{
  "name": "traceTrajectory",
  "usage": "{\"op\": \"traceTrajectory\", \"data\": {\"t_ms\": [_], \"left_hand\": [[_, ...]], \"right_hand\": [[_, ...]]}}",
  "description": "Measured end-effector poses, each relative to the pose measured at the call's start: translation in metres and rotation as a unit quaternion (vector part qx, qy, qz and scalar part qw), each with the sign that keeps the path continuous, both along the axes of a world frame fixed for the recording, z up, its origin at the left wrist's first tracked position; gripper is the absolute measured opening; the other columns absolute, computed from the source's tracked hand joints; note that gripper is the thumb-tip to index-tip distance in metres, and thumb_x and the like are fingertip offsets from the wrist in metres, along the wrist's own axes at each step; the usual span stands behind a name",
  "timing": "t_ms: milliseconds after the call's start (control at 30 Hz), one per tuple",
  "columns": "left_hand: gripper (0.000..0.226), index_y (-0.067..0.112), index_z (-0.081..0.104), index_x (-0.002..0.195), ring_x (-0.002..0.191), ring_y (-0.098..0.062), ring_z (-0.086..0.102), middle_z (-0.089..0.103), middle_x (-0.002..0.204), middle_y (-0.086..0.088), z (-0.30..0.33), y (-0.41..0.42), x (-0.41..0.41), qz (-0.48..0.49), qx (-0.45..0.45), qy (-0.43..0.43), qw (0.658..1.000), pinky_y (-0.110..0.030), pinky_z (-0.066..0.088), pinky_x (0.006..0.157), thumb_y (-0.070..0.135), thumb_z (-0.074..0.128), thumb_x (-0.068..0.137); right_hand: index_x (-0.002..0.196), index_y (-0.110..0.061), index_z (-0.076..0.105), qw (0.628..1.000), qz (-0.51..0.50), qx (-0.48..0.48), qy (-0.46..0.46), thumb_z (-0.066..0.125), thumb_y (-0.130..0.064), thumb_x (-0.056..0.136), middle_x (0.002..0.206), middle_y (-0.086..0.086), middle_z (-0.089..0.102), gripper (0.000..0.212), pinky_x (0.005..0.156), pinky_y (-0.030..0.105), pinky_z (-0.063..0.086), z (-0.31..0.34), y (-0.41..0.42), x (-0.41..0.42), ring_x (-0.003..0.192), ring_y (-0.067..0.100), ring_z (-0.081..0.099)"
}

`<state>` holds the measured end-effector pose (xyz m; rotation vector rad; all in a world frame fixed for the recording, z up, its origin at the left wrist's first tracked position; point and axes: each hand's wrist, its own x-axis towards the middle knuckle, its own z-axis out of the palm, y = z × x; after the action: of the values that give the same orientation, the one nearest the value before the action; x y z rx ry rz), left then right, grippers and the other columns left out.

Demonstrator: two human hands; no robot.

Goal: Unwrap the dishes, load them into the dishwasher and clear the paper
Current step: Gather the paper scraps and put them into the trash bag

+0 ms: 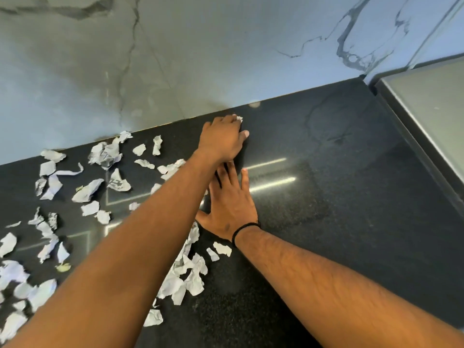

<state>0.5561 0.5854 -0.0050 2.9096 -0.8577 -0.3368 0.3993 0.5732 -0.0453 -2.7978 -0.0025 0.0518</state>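
Several torn and crumpled white paper scraps [90, 191] lie scattered over the left half of the black countertop [326, 197]. My left hand [221, 139] reaches to the back of the counter near the wall, palm down, its fingertips touching one small scrap [239, 118]. My right hand [231, 199] lies flat on the counter just behind it, fingers straight and partly under my left wrist. More scraps [193, 277] sit between my forearms. No dishes or dishwasher are in view.
A grey marble-veined wall [175, 59] rises behind the counter. A steel surface [426, 109] adjoins the counter at the right. The right part of the counter is bare and shiny.
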Motion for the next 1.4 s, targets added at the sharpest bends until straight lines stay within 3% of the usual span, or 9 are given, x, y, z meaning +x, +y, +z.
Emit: {"op": "traceTrajectory", "data": {"t_ms": [200, 400, 633, 867, 933, 1000, 1100, 1233, 1400], "left_hand": [[0.047, 0.019, 0.046, 0.149, 0.14, -0.028, 0.042, 0.042, 0.157, -0.002, -0.013, 0.139, -0.064, 0.116, -0.033, -0.029, 0.992, -0.047, 0.036, 0.112, 0.034, 0.043, 0.104], [0.05, 0.019, 0.045, 0.151, 0.145, -0.026, 0.037, 0.043, 0.156, 0.001, -0.041, 0.229, -0.159, 0.19, -0.092, -0.072, 0.975, -0.047, 0.032, 0.117, 0.031, 0.044, 0.103], [0.035, 0.017, 0.061, 0.132, 0.13, -0.025, 0.05, 0.058, 0.138, -0.004, -0.037, 0.284, -0.226, 0.331, -0.175, -0.206, 0.904, -0.043, 0.039, 0.106, 0.031, 0.045, 0.104], [0.059, 0.031, 0.042, 0.151, 0.151, -0.025, 0.026, 0.035, 0.161, -0.001, -0.044, 0.337, -0.248, 0.358, -0.053, -0.101, 0.927, -0.051, 0.028, 0.119, 0.06, 0.025, 0.103], [0.06, 0.034, 0.036, 0.153, 0.153, -0.022, 0.019, 0.03, 0.163, 0.002, -0.043, 0.334, -0.248, 0.363, -0.051, -0.095, 0.926, -0.05, 0.023, 0.122, 0.062, 0.02, 0.102], [0.06, 0.035, 0.034, 0.154, 0.154, -0.021, 0.016, 0.028, 0.164, 0.003, -0.042, 0.331, -0.248, 0.372, -0.057, -0.095, 0.922, -0.049, 0.02, 0.123, 0.061, 0.02, 0.102], [0.057, 0.036, 0.034, 0.154, 0.154, -0.02, 0.017, 0.029, 0.164, 0.003, -0.045, 0.332, -0.248, 0.377, -0.063, -0.111, 0.918, -0.048, 0.019, 0.124, 0.059, 0.022, 0.103], [0.055, 0.038, 0.035, 0.153, 0.154, -0.02, 0.016, 0.028, 0.164, 0.004, -0.048, 0.331, -0.247, 0.383, -0.057, -0.124, 0.914, -0.048, 0.017, 0.124, 0.058, 0.022, 0.104], [0.059, 0.034, 0.033, 0.154, 0.155, -0.025, 0.011, 0.021, 0.166, -0.002, -0.048, 0.331, -0.246, 0.421, -0.07, -0.155, 0.891, -0.049, 0.013, 0.125, 0.06, 0.024, 0.102]], "right_hand": [[0.159, -0.01, 0.014, 1.0, 0.007, -0.026, 0.003, 0.012, -0.083, 0.088, 0.168, 0.017, 0.006, 0.102, 0.124, 0.058, 0.003, 0.001, 0.004, -0.001, 0.156, 0.032, -0.001], [0.16, -0.015, 0.013, 0.996, 0.083, -0.001, -0.022, 0.015, -0.074, 0.095, 0.168, 0.014, 0.005, 0.087, 0.125, 0.054, 0.004, -0.003, 0.005, 0.007, 0.156, 0.028, 0.001], [0.161, -0.012, 0.012, 0.992, 0.123, -0.006, -0.007, 0.024, -0.063, 0.102, 0.168, 0.011, 0.009, 0.079, 0.125, 0.053, 0.003, 0.0, 0.025, 0.043, 0.156, 0.027, 0.0], [0.161, -0.013, 0.012, 0.957, 0.287, 0.015, 0.038, 0.02, -0.056, 0.105, 0.169, 0.004, 0.003, 0.071, 0.126, 0.047, -0.001, 0.002, 0.102, 0.042, 0.156, 0.022, -0.005], [0.16, -0.015, 0.019, 0.94, 0.325, 0.097, 0.049, 0.027, -0.053, 0.106, 0.169, 0.002, 0.006, 0.067, 0.127, 0.045, 0.0, 0.005, 0.115, 0.037, 0.156, 0.018, -0.003], [0.156, -0.016, 0.034, 0.942, 0.284, 0.181, -0.012, 0.037, -0.049, 0.105, 0.167, 0.004, 0.018, 0.06, 0.126, 0.042, 0.006, 0.011, 0.122, 0.048, 0.156, 0.02, 0.007], [0.142, -0.014, 0.054, 0.968, 0.15, 0.143, -0.143, 0.045, -0.05, 0.101, 0.153, 0.012, 0.043, 0.055, 0.114, 0.038, 0.025, 0.024, 0.122, 0.099, 0.143, 0.031, 0.035], [0.144, -0.009, 0.05, 0.989, 0.095, 0.109, -0.037, 0.045, -0.045, 0.103, 0.148, 0.019, 0.044, 0.055, 0.114, 0.042, 0.026, 0.017, 0.116, 0.163, 0.138, 0.036, 0.036], [0.154, -0.013, 0.035, 0.931, 0.351, 0.092, 0.044, 0.033, -0.033, 0.108, 0.165, 0.009, 0.024, 0.05, 0.126, 0.045, 0.007, 0.0, 0.143, 0.129, 0.155, 0.024, 0.013]]}}
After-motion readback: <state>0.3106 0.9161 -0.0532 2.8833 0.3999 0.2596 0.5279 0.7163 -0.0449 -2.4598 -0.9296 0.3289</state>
